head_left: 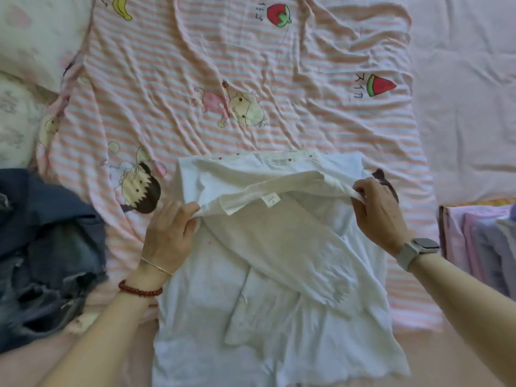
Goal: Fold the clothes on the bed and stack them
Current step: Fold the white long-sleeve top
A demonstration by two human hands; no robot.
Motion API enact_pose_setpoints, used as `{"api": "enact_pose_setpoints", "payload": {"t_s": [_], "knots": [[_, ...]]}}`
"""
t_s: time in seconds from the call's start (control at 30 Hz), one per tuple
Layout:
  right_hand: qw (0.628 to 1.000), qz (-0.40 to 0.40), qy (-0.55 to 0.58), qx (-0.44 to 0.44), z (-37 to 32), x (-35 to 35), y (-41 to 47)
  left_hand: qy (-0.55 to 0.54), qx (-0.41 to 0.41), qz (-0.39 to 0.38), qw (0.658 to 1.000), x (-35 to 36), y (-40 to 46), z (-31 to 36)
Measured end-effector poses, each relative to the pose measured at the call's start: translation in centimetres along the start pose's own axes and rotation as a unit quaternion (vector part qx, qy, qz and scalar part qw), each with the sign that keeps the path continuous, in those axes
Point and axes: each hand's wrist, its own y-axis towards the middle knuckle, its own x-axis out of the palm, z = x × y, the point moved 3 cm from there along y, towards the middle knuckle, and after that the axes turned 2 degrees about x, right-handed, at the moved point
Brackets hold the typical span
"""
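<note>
Pink-striped cartoon bedding [251, 65] covers the bed, and a white shirt [279, 275] lies spread on it near the front edge, with its sleeves crossed over the body. The left hand [167, 236] and right hand [379, 208] each have their fingers clamped on a folded edge near the shoulders, lifted slightly. The fabric looks thin, light and limp, so it will likely sag unless it is gripped at both ends of the fold. A pile of denim clothes [47, 247] waits to the left.
</note>
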Motion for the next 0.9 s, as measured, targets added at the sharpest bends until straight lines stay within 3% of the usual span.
{"api": "enact_pose_setpoints", "payload": {"t_s": [0.2,0.37,0.43,0.5,0.57,0.63,0.7,0.83,0.9], "knots": [[0.997,-0.041,-0.055,-0.033,1.3,-1.1,-9.6,0.032,0.054,-0.11,0.992,-0.3,-9.5,3.2],[0.965,-0.206,-0.158,-0.044,3.5,1.2,-15.6,0.03,0.018,-0.295,0.955,0.6,-14.6,3.5],[0.949,-0.259,-0.173,-0.046,3.6,1.8,-16.5,0.035,-0.052,-0.353,0.934,1.2,-15.3,2.9],[0.954,-0.249,-0.163,-0.033,3.1,1.7,-16.0,-0.004,-0.164,-0.312,0.936,1.1,-14.6,2.5],[0.971,-0.194,-0.143,0.007,2.4,1.3,-14.1,-0.04,-0.277,-0.193,0.941,0.9,-12.0,2.1],[0.983,-0.127,-0.123,0.057,2.0,1.0,-11.5,-0.077,-0.41,-0.068,0.906,0.7,-8.7,1.4],[0.986,-0.076,-0.127,0.072,1.7,0.9,-8.6,-0.134,-0.508,-0.017,0.851,1.1,-5.6,0.6],[0.988,-0.054,-0.129,0.065,1.6,1.6,-2.8,-0.215,-0.593,0.007,0.776,2.8,-1.1,-1.6],[0.984,-0.079,-0.148,0.055,2.1,2.5,-0.3,-0.207,-0.584,0.02,0.784,3.0,0.4,-2.3]]}}
